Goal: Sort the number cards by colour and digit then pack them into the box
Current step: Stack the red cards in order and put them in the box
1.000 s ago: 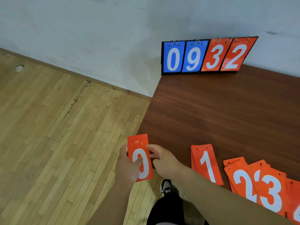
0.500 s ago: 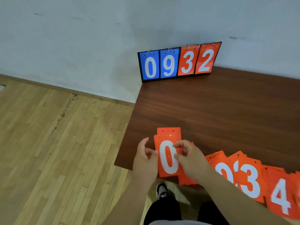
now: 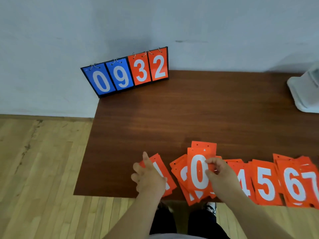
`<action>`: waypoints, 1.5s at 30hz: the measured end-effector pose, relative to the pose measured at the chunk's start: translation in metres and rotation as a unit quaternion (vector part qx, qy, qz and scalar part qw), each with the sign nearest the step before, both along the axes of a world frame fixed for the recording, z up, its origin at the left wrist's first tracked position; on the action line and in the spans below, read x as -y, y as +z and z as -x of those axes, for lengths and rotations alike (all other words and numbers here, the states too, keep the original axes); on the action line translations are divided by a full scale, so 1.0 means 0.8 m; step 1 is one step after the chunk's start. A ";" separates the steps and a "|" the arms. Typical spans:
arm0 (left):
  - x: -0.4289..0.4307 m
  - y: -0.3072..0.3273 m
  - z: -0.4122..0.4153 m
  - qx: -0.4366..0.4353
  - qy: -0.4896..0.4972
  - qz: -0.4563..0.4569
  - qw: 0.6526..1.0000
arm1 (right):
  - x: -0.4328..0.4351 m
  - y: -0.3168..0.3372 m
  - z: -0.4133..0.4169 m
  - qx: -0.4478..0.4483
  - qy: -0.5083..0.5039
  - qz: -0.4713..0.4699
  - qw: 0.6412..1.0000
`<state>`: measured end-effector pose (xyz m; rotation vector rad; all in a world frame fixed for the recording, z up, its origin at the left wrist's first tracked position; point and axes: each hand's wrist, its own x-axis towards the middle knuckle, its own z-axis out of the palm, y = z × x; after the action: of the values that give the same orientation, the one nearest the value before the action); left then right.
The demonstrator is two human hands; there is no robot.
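Orange numbered stacks [image 3: 265,183] line the table's [image 3: 189,118] near edge, open wood beyond; right hand [image 3: 222,178] pinches "0" cards [image 3: 198,171] — left hand [image 3: 149,178] covers "1" stack [image 3: 159,163], grip unclear.

You are working in what looks like a sports hall or gym. Under you runs a pale wooden strip floor [image 3: 43,169] of narrow boards, scuffed and darkened in places, the kind laid on indoor courts. By the plain, marked grey-white wall [image 3: 224,31] stands a black-framed flip scoreboard [image 3: 126,73], its ring-hung blue and orange digits reading 0, 9, 3, 2. Loose orange number cards [image 3: 265,183] of the same kind lie along the near edge of the dark brown wooden table [image 3: 189,114] before you.
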<state>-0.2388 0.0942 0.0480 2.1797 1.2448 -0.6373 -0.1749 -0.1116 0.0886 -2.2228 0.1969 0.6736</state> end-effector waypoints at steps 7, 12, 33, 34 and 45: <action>0.002 0.023 0.025 0.118 0.136 0.044 0.983 | 0.029 0.006 -0.030 -0.029 0.073 -0.028 0.997; 0.022 0.062 0.032 0.214 0.223 0.033 0.951 | 0.046 0.035 -0.058 -0.107 0.069 -0.090 0.988; 0.227 0.172 -0.100 0.387 0.110 0.225 0.888 | 0.190 0.117 -0.097 -0.015 0.072 -0.228 0.971; 0.219 0.160 -0.099 0.358 0.124 0.162 0.911 | 0.200 0.114 -0.101 0.002 0.052 -0.214 0.975; 0.191 0.015 -0.025 -0.025 0.205 -0.061 0.976 | 0.244 0.056 -0.094 -0.029 0.049 -0.117 0.992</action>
<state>-0.2187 -0.0588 0.0599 1.9203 1.7367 -0.4545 -0.0997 -0.3065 0.1330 -1.9991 0.0358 0.7735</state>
